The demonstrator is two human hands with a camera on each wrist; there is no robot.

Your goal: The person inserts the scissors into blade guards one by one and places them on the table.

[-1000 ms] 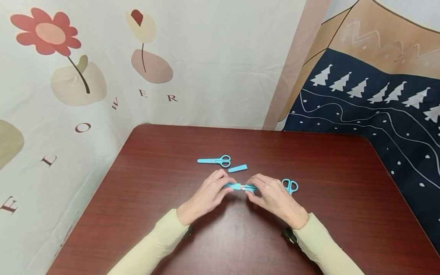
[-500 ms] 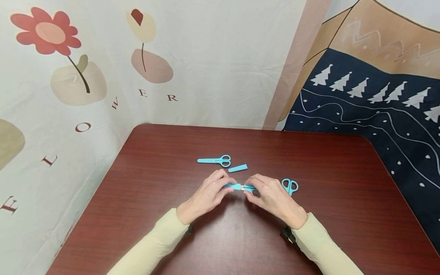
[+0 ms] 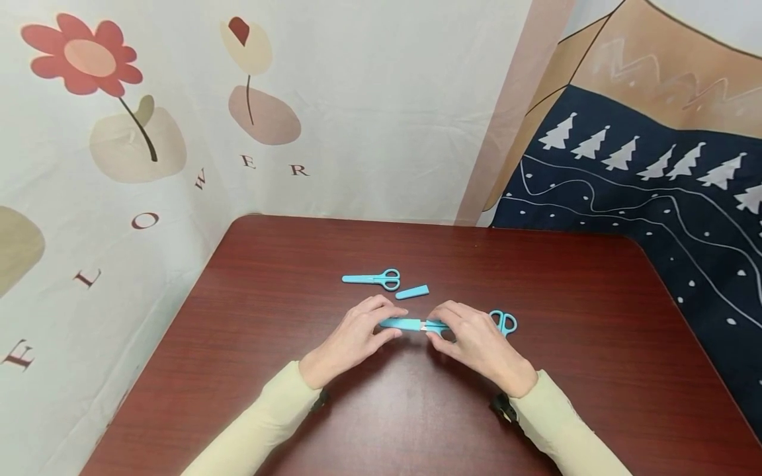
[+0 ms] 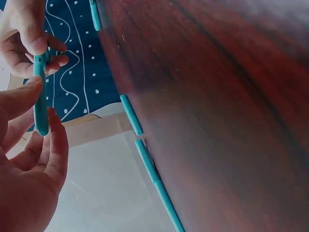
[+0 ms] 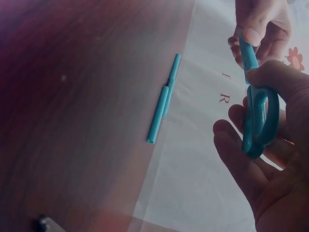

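Note:
My left hand (image 3: 351,336) holds a light-blue blade cover (image 3: 401,324) between thumb and fingers. With thumb and fingers, my right hand (image 3: 476,340) grips a pair of light-blue scissors (image 5: 274,116) by the handles. The scissors point left, and most of the blades are inside the cover. A short strip of metal shows between cover and handles in the head view. Just beyond the right hand lie other scissors (image 3: 503,322); their handles show, while the hand hides the blades. Seen from the left wrist, the held cover (image 4: 41,104) is above the table's level.
Behind the hands on the brown table (image 3: 286,264) lie covered scissors (image 3: 363,279) and, to their right, a loose blue cover (image 3: 412,291). A printed cloth (image 3: 387,119) hangs along the table's back edge. In the right wrist view a blurred metal tip (image 5: 48,224) shows low left.
My left hand has slid a little left along the cover, baring more of it. The right hand and the scissors have barely moved.

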